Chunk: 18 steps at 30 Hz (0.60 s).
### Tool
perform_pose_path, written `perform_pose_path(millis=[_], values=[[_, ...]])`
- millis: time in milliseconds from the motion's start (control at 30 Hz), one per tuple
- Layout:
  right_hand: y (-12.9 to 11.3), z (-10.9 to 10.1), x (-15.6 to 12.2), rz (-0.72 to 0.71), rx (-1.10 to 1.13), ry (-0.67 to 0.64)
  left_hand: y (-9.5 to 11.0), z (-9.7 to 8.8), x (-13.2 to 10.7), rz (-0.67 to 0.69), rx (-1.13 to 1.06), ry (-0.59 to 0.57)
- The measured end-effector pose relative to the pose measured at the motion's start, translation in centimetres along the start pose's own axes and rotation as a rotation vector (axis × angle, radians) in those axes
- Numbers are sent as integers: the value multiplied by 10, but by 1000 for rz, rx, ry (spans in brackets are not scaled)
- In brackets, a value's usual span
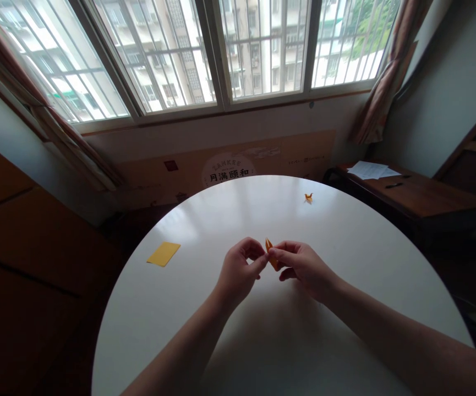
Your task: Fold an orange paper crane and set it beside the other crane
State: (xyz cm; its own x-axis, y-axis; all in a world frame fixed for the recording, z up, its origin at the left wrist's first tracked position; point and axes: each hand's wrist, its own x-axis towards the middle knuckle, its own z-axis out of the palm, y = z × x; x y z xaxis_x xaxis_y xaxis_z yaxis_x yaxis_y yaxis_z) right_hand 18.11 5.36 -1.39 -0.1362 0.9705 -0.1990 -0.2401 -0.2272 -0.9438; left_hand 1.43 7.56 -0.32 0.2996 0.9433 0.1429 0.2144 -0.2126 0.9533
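Observation:
Over the middle of the white round table (155,324), a small folded piece of orange paper (273,259) is held upright with its pointed tip upward. My right hand (304,267) pinches it between thumb and fingers from the right. From the left, my left hand (240,269) closes thumb and fingers at the paper's left edge; the fingertips partly hide where they meet it. A folded orange paper crane (308,197) stands near the table's far right edge. Yellow square paper (164,254) lies flat to the left of my hands.
Beyond the table's right side is a brown wooden desk (431,192) with white sheets (372,170) and a dark pen-like item (394,185). A printed cardboard panel (295,151) stands below the barred window (266,49). Wooden cabinet doors (18,264) are at the left.

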Motion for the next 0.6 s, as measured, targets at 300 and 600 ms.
perform_pose_path(millis=[300, 600], values=[[-3, -4, 4, 55, 3, -59, -4, 0, 1, 29, -3, 15], [-3, -14, 14, 149, -6, -120, -18, 1, 4, -3, -62, -49]])
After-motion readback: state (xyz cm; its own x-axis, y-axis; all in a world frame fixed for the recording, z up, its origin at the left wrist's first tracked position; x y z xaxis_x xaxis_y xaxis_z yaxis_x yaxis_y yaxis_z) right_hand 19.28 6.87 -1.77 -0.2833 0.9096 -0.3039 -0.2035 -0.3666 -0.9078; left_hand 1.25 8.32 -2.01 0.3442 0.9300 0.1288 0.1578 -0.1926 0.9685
